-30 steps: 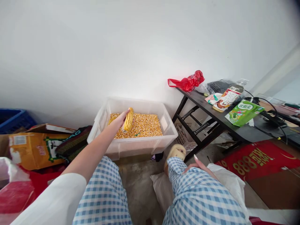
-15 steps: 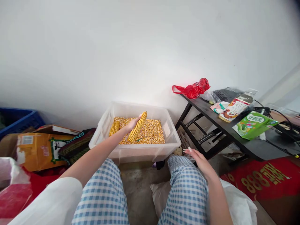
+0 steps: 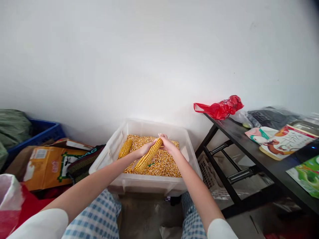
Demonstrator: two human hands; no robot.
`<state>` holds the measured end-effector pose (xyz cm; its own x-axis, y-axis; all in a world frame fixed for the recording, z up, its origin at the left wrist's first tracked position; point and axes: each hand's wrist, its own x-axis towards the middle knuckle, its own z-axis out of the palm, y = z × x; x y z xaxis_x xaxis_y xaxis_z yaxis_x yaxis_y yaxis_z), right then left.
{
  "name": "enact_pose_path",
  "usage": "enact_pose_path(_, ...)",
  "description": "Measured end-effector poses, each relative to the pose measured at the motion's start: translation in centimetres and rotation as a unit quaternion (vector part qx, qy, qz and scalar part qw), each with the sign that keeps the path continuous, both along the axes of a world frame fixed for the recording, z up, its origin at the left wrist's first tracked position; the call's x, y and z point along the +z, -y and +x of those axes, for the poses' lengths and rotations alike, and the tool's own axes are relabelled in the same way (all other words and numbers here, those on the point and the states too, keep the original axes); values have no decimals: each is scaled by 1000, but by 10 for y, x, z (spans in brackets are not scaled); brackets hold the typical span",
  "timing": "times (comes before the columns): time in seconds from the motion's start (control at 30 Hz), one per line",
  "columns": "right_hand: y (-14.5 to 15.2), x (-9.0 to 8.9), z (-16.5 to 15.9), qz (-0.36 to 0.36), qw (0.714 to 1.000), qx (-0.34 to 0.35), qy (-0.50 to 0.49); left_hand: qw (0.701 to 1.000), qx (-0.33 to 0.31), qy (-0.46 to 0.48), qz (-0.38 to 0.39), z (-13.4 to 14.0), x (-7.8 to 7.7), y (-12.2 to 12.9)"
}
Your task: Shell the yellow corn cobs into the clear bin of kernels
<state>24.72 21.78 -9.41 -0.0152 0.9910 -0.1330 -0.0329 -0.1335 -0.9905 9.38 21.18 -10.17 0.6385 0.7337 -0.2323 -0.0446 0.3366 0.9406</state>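
Note:
A yellow ear of corn (image 3: 147,159) slants over a pale plastic bin (image 3: 154,181). My left hand (image 3: 146,148) is wrapped round it from the left side. At its upper end, my right hand (image 3: 167,144) is closed on the tip, with the fingers partly hidden behind the cob. Loose corn kernels (image 3: 166,162) cover the floor of the bin. Another ear of corn (image 3: 125,148) lies on them along the bin's left side. Below the held ear, a small green bit (image 3: 151,164) shows among the kernels.
At right stands a black table (image 3: 239,142) with a red plastic bag (image 3: 220,108), a labelled bottle (image 3: 289,141) and a green package (image 3: 307,176). Left of the bin are an orange cardboard box (image 3: 47,166) and a blue crate (image 3: 48,131). A white wall rises behind.
My right hand has come up from beside my right knee to the upper end of the ear of corn. The left hand still holds the ear. The view has shifted.

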Motion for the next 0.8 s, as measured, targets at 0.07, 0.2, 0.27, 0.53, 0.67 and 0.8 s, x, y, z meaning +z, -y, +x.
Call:
enact_pose_path(0.07,-15,-9,-4,-5,999,30,-20,1000,16,-9,0,-3,-4,-6)
enact_pose_path(0.2,-28,-27,-9,-6,998,37,-49,999,19,-28,-4,-9,-15,-18)
enact_pose_path(0.27,-31,-34,-10,-12,998,32,-56,999,14,-32,-2,-11,-20,-21)
enact_pose_path(0.53,-34,-37,-17,-29,996,4,-80,995,51,-84,-10,-11,-26,-20)
enact_pose_path(0.67,-32,-31,-26,-1,995,-4,-104,990,106,-95,-10,-16,-25,-22)
enact_pose_path(0.8,-31,-30,-32,19,992,-25,-120,997,34,-61,-21,-18,-21,-22)
